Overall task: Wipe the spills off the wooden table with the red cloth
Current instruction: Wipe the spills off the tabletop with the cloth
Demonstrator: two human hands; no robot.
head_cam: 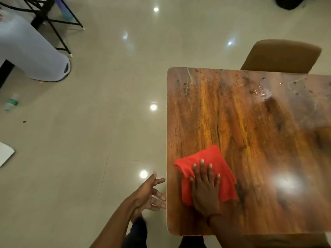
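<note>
At far left on the floor, noted a small bottle (11, 102). Just off the table's (250, 131) left edge, found the left hand (149, 193), grip wide, fingers spread, holding nothing. Near the front left corner, observed the red cloth (212, 155) pressed flat under the right hand (205, 190), grip wide, fingers straight. Toward the far right, recorded spills (261, 92), unwiped.

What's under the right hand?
The red cloth, pressed flat on the wooden table by the right hand. The patch of tabletop beneath the cloth is covered and cannot be seen.
</note>
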